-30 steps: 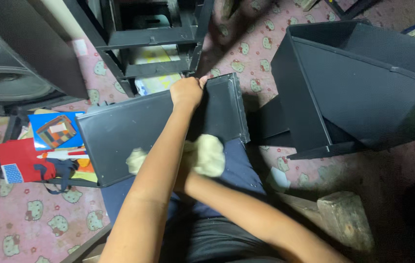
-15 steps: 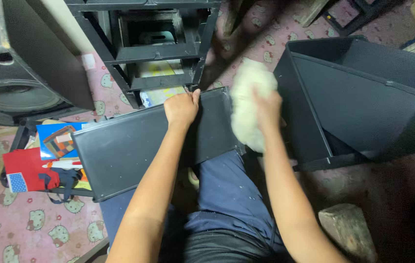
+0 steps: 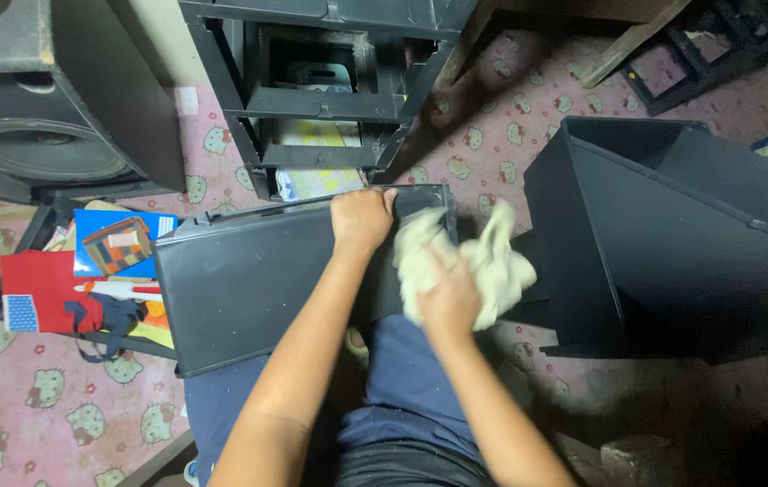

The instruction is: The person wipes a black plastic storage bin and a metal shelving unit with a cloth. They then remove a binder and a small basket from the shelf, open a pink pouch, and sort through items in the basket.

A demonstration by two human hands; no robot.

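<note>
- The floor (image 3: 59,406) has a pink mat with a cartoon cat pattern; a black speaker (image 3: 41,135) and a dark open frame (image 3: 312,99) stand behind.
- The dark flat panel (image 3: 248,271) lies across the person's lap; it looks stiff, smooth and rather light, best held at its rim.
- The left hand (image 3: 359,219) curls its fingers over the far edge.
- The right hand (image 3: 449,298) bunches a soft pale cloth (image 3: 492,266), fingers closed on it, at the panel's right end.

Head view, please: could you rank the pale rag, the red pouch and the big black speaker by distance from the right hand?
1. Pale crumpled rag, in the right hand.
2. Red fabric pouch, far left on the floor.
3. Big black speaker, upper left corner.
</note>
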